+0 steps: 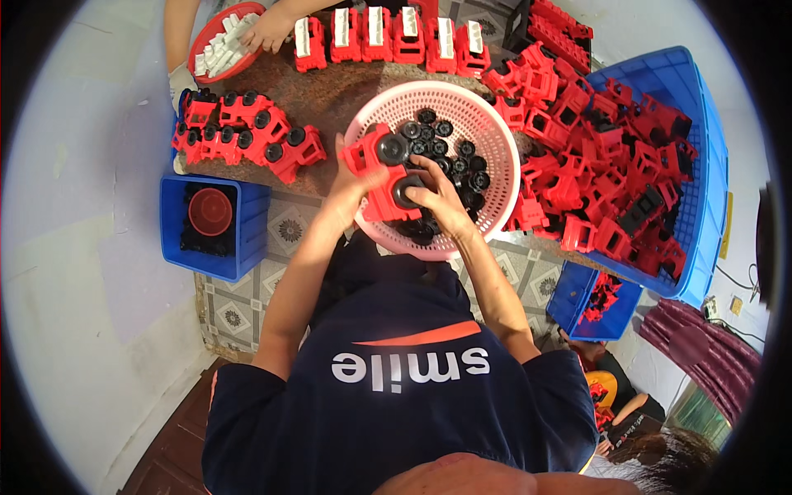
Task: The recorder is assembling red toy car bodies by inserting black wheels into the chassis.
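A red toy truck [381, 203] lies tilted in my left hand [353, 188], its wheel side turned up, over a pink perforated basket [505, 148]. My left fingers wrap around the truck's left side. One black wheel [393, 149] sits at its far end. My right hand [441, 198] pinches another black wheel [404, 190] against the truck's near end; whether it is seated on an axle cannot be seen. Several loose black wheels [460, 169] lie in the basket beneath.
Red trucks with wheels [247, 124] stand left. Trucks with white parts [376, 33] line the far side. Another person's hand [268, 29] reaches by a red basin [198, 64]. Right, red truck bodies [577, 165] spill from a blue crate [711, 165]. A blue bin [252, 223] stands lower left.
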The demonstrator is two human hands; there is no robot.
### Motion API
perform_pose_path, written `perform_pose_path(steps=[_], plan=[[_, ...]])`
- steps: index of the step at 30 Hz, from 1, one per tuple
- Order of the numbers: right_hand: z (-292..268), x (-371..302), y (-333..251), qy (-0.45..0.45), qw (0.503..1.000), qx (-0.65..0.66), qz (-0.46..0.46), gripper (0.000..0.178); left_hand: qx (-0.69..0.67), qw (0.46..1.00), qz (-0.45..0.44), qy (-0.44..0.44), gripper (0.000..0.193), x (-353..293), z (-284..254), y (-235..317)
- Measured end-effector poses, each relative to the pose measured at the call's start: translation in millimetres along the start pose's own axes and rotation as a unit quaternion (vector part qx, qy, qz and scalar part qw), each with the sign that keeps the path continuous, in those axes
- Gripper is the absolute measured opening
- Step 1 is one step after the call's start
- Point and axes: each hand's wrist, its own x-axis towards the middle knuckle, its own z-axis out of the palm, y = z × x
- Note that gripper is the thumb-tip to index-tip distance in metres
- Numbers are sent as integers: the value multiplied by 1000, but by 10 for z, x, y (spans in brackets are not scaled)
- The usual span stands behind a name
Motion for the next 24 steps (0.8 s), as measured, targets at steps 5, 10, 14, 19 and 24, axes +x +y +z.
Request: perform_pose_path(steps=[5,10,14,19,24], plan=[[136,-131,185,78,992,-8,-95,64,56,993,37,-94,84,-262,147,-56],[198,273,232,127,989,-15,-79,58,67,995,51,-58,77,113,-94,-128],[-31,360,45,123,984,-75,-104,72,76,997,8,-10,76,499,-132,-43],[-1200,306,-289,391,875,-256,-128,44,57,944,59,318,113,1987,-817,116],[-2584,1146,-621,504,662,-510,-219,79,-22,950,-28,312,141,2790,-1676,-229]])
